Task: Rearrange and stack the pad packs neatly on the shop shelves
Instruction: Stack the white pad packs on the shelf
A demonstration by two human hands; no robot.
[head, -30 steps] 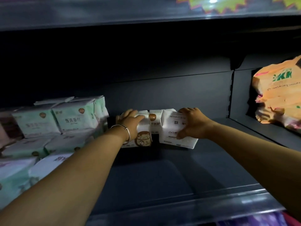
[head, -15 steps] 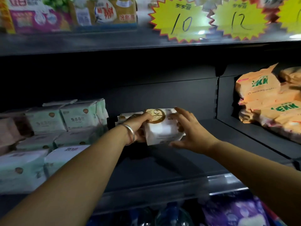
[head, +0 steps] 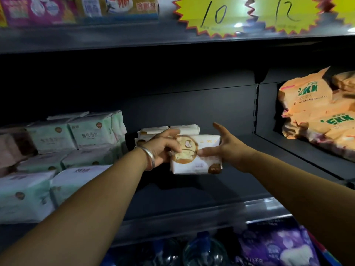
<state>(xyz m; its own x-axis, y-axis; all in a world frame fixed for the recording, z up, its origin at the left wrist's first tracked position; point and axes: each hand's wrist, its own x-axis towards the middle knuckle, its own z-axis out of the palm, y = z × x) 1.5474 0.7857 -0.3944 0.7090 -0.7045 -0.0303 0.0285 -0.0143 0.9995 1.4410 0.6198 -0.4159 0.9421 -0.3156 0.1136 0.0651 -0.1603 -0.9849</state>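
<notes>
A white pad pack with a brown round picture [head: 197, 156] is held up above the dark shelf floor [head: 192, 192], its front facing me. My left hand [head: 163, 148], with a silver bangle at the wrist, grips its left edge, thumb on the front. My right hand [head: 224, 148] holds its right side, thumb on the front and fingers stretched up behind. Behind them, more white-and-brown packs [head: 169, 130] stand at the back of the shelf, partly hidden by my left hand.
Pale green and white pad packs [head: 80, 135] are stacked on the left of the same shelf. Orange bags [head: 315, 114] fill the bay to the right past a divider. Yellow price stars [head: 213, 16] hang above. Purple packs [head: 278, 246] and bottles [head: 205, 250] sit below.
The pack has been lifted off the row at the back and drawn toward me, turned so its front faces me. My view has tilted upward, showing the upper shelf and price tags.
</notes>
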